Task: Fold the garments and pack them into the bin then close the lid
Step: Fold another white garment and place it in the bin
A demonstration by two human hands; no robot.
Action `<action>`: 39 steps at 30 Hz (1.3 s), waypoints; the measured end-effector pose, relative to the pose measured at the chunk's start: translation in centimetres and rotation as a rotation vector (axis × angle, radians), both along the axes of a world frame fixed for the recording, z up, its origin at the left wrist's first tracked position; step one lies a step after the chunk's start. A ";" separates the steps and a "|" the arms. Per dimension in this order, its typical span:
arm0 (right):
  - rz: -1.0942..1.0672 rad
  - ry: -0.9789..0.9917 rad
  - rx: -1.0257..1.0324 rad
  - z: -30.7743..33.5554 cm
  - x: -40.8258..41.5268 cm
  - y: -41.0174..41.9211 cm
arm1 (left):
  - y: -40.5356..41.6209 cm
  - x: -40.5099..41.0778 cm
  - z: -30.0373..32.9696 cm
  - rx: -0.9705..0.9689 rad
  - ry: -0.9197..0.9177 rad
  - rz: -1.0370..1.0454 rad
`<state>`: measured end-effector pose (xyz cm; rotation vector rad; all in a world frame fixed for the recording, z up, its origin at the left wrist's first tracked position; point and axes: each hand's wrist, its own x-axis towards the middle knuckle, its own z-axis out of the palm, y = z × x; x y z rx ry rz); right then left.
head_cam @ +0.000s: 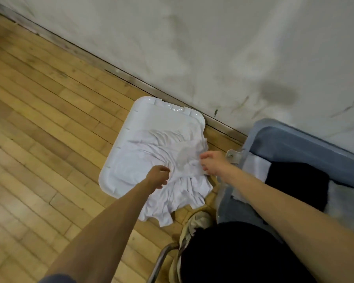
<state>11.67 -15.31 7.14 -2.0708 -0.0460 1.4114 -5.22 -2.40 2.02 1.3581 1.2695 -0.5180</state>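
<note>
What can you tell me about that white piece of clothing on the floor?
The white garment looks like thin, soft cloth, crumpled and not yet folded. It lies spread over the white lid on the wooden floor, its lower edge spilling onto the boards. The left hand and right hand both pinch it, bunching wrinkles between them.

Garment on the lid, bin off to the right hand's side

The lid lies flat on the floor by the wall, and the garment lies on it, its near edge spilling onto the floor. The left hand is on the garment's near-left part, the right hand at its right edge. Just right of the right hand stands the bin, with folded clothes in it. A shoe sits nearer than both hands.
</note>
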 end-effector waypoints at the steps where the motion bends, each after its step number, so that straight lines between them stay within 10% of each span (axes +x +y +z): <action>1: 0.023 -0.016 -0.018 -1.3 -0.1 0.2 | -0.2 0.1 -1.1 0.030 0.004 -0.022; 20: 0.686 -0.184 -0.131 -13.0 -1.9 3.6 | -1.6 1.7 -12.8 0.612 0.076 -0.323; 27: 0.874 -0.314 0.032 -11.5 -1.6 3.7 | 0.8 1.9 -6.4 0.466 -0.273 -0.193; 39: 0.506 -0.522 0.311 5.3 1.9 3.2 | 5.0 4.4 11.6 0.756 -0.424 -0.356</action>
